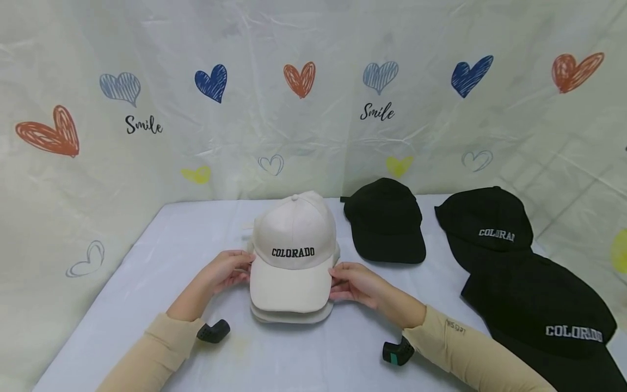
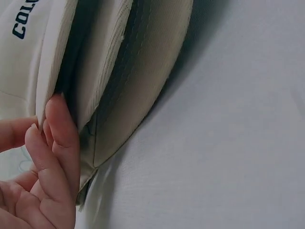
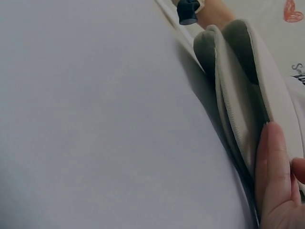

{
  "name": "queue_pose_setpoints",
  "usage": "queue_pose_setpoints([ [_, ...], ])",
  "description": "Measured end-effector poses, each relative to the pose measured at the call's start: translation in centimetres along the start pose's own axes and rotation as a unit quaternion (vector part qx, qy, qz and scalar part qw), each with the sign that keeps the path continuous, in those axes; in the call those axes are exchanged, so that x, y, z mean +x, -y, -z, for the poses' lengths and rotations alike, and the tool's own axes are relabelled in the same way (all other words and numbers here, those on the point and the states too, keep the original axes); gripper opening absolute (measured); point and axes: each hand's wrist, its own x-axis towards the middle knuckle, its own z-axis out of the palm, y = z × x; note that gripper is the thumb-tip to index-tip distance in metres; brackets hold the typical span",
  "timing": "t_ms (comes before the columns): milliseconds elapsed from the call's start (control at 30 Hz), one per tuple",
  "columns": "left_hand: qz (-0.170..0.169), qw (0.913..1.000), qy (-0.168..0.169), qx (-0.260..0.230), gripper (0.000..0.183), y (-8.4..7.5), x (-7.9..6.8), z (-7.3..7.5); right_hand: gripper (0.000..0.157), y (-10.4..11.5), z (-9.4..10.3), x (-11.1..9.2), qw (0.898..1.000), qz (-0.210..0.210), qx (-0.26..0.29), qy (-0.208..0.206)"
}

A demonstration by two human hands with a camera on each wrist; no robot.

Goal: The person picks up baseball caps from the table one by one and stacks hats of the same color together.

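A cream baseball cap [image 1: 294, 286] with black "COLORADO" lettering sits on top of a stack on the table. Below it, another cream cap's brim [image 1: 293, 317] shows; the left wrist view has several layered brim edges. My left hand [image 1: 230, 270] pinches the top cap's brim at its left side, thumb above and fingers underneath. On the opposite side my right hand [image 1: 356, 284] holds the same brim, its fingers [image 3: 276, 148] tucked beneath it in the right wrist view. The top brim stands a little apart from the one below.
To the right lie a black cap [image 1: 384, 223] near the back edge, a second black cap [image 1: 485, 218], and a larger-looking black cap [image 1: 543, 305] overlapping it. A white cloth covers the table [image 1: 186, 234]. Behind hangs a curtain [image 1: 323, 32] printed with hearts.
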Motion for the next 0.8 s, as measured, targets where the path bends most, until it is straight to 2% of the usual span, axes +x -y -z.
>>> queue_pose_setpoints([
  [233, 0.005, 0.9997, 0.005, 0.022, 0.017, -0.08, 0.01, -0.04, 0.015, 0.21, 0.44, -0.12, 1.0, -0.018, -0.023, 0.01],
  [800, 0.026, 0.9977, 0.016, 0.06, 0.019, 0.14, -0.12, 0.19, 0.01, 0.71, 0.83, -0.01, 0.997, -0.023, -0.075, 0.019],
])
